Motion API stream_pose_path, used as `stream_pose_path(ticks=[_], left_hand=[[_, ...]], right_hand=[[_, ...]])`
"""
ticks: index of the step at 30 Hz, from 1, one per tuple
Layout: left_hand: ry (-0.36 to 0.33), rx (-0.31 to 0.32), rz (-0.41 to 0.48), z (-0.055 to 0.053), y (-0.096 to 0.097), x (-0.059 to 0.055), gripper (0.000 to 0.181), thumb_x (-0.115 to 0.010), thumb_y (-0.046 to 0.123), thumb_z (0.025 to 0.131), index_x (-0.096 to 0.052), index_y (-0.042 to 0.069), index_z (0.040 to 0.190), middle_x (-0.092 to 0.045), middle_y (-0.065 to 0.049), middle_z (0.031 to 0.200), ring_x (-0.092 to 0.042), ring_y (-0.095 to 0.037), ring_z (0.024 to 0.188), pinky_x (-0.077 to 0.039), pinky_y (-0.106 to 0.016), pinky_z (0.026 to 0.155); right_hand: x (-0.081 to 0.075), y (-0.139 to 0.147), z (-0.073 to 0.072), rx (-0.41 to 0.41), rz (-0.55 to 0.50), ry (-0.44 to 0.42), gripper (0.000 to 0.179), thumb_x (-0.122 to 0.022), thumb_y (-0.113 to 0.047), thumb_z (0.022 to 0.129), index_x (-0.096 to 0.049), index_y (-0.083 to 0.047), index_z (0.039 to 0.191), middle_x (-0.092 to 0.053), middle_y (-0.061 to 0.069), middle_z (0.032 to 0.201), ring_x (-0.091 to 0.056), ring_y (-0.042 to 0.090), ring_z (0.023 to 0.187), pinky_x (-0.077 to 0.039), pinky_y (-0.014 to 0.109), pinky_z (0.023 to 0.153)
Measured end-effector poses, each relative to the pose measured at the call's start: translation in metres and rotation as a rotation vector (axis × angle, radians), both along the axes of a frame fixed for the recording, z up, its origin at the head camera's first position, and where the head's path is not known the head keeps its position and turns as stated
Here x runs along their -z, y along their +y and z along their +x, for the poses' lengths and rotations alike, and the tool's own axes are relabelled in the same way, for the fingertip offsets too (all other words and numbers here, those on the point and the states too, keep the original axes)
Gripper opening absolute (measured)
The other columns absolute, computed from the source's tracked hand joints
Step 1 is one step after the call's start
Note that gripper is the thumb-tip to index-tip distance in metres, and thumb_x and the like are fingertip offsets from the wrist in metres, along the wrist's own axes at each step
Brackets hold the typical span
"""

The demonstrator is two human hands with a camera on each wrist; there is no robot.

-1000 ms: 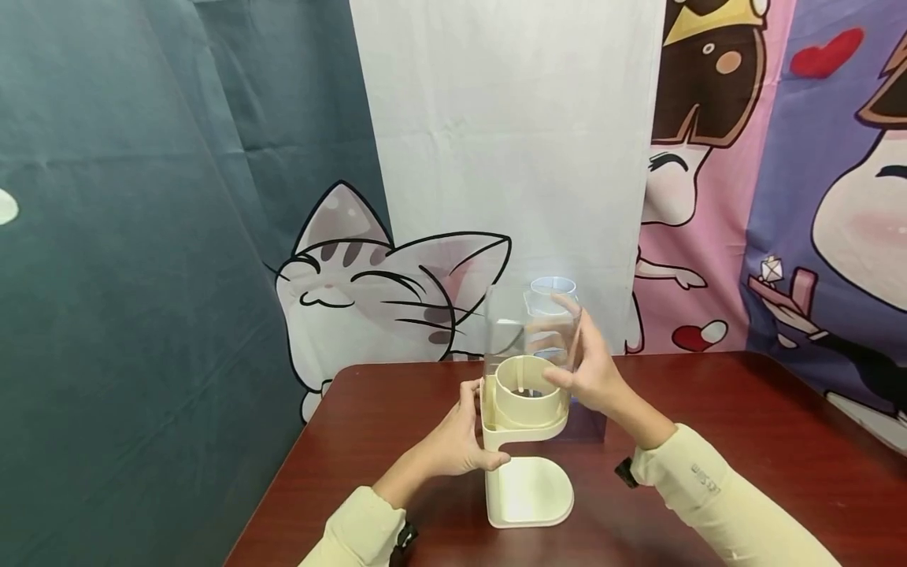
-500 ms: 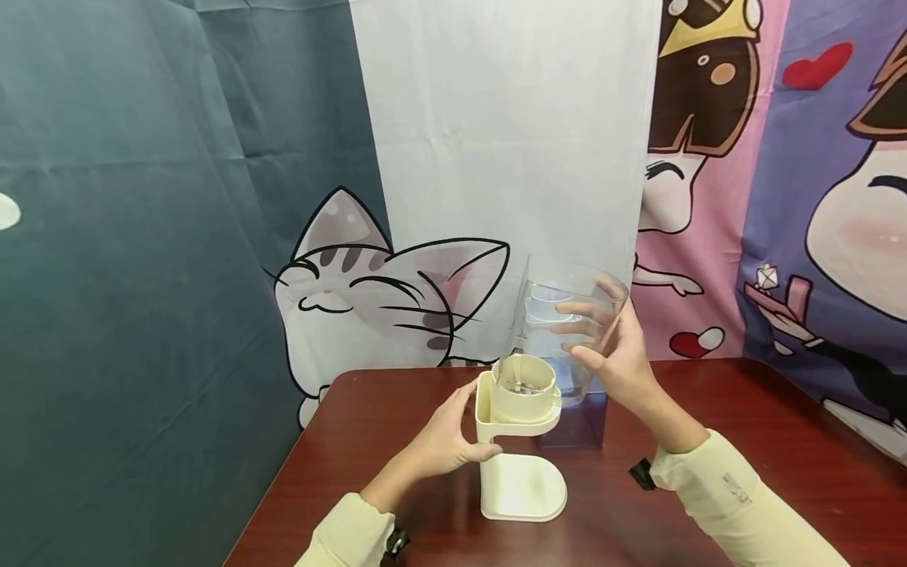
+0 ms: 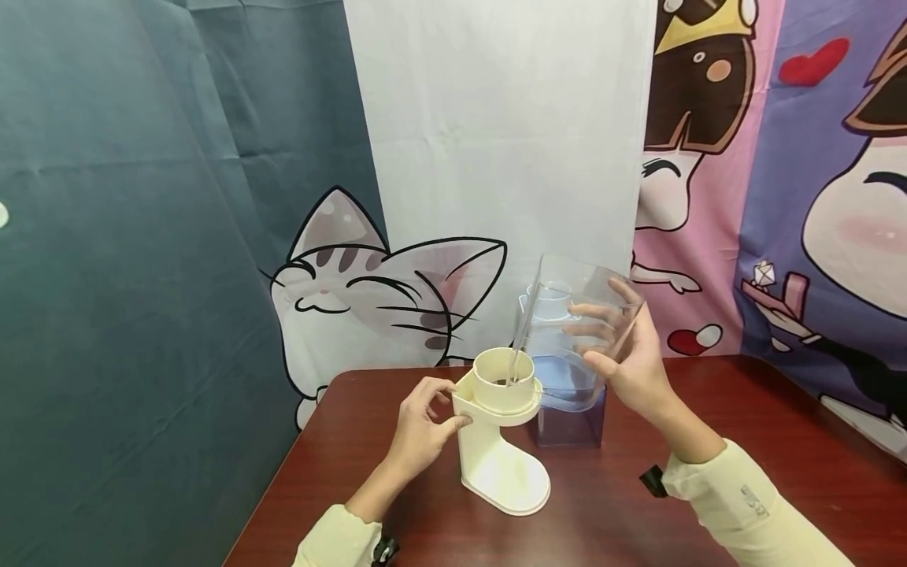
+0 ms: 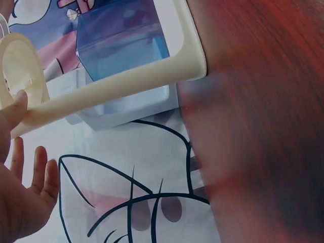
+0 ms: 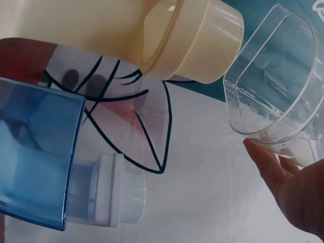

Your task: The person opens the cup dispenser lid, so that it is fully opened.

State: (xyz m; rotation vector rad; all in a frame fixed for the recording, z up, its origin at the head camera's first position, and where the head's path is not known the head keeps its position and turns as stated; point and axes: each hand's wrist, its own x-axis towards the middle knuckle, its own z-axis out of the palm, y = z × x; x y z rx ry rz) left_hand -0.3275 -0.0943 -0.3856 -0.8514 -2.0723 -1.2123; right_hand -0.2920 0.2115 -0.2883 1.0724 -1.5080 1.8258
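A cream stand (image 3: 496, 453) with a round ring top (image 3: 504, 382) and a rounded foot stands on the table. My left hand (image 3: 418, 429) pinches its upper back edge between thumb and fingers. In the left wrist view the thumb (image 4: 19, 104) lies against the stand near the ring. My right hand (image 3: 638, 354) grips a clear plastic container (image 3: 577, 315) from its right side, its fingers showing through the wall. The container tilts, its lower left edge at the ring's opening. In the right wrist view, the container (image 5: 278, 76) is close beside the ring.
Behind the clear container stands a similar dispenser with a translucent blue lower part (image 3: 570, 429) and a pale top. The red-brown table (image 3: 354, 441) meets a printed cloth backdrop (image 3: 510, 157) with a cartoon cat.
My right hand has lifted the clear container off the stand's top, moving it right and tilting it. The stand has turned and shifted slightly left; my left hand has moved left with it.
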Motion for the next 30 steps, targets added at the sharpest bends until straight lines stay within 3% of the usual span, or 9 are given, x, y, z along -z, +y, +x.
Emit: stream_pose_path(ticks=[6,10,15,19,23,30], left_hand=[[0.031,-0.068,0.063,-0.005,-0.003,0.002,0.046,-0.092,0.013,0.065,-0.072,0.018,0.106,-0.063,0.002,0.102,-0.06,-0.024,0.083,-0.049,-0.026,0.054],[0.024,-0.1,0.048,-0.007,-0.007,0.003,0.051,-0.091,0.014,0.07,-0.073,0.015,0.118,-0.065,0.001,0.106,-0.061,-0.024,0.086,-0.05,-0.025,0.066],[-0.089,-0.15,-0.108,0.001,-0.01,0.005,0.07,-0.079,0.033,0.081,-0.053,0.021,0.145,-0.056,0.001,0.125,-0.059,-0.017,0.096,-0.049,-0.036,0.075],[-0.192,-0.201,-0.188,0.009,-0.001,0.003,0.084,-0.07,0.052,0.082,-0.037,0.024,0.154,-0.046,-0.004,0.137,-0.056,-0.023,0.111,-0.046,-0.049,0.082],[-0.24,-0.262,-0.156,0.011,0.013,-0.001,0.093,-0.07,0.063,0.078,-0.038,0.019,0.154,-0.042,-0.009,0.14,-0.052,-0.031,0.12,-0.042,-0.058,0.088],[-0.286,-0.331,-0.087,0.008,0.024,-0.005,0.099,-0.076,0.064,0.07,-0.043,0.015,0.149,-0.042,-0.01,0.14,-0.05,-0.032,0.124,-0.043,-0.057,0.091]], right_hand=[[0.002,0.001,0.006,0.019,-0.009,-0.038,0.089,-0.067,0.014,0.077,-0.023,-0.006,0.152,-0.062,0.022,0.123,-0.07,0.027,0.101,-0.058,0.038,0.081],[0.0,0.001,0.011,0.021,-0.018,-0.058,0.09,-0.067,0.016,0.076,-0.023,-0.007,0.151,-0.06,0.025,0.125,-0.068,0.028,0.103,-0.058,0.037,0.079],[0.002,0.0,0.018,0.043,-0.01,-0.063,0.093,-0.066,0.023,0.072,-0.024,-0.005,0.15,-0.06,0.02,0.128,-0.064,0.025,0.112,-0.057,0.034,0.083],[0.006,-0.001,0.024,0.066,0.005,-0.098,0.099,-0.064,0.029,0.068,-0.024,-0.007,0.15,-0.058,0.016,0.129,-0.062,0.022,0.115,-0.055,0.033,0.087],[0.01,-0.004,0.028,0.094,0.027,-0.124,0.106,-0.066,0.031,0.064,-0.024,-0.012,0.151,-0.053,0.018,0.128,-0.061,0.02,0.114,-0.054,0.03,0.088],[0.015,-0.008,0.031,0.116,0.027,-0.133,0.108,-0.069,0.032,0.061,-0.026,-0.012,0.149,-0.051,0.016,0.127,-0.062,0.018,0.11,-0.055,0.032,0.086]])
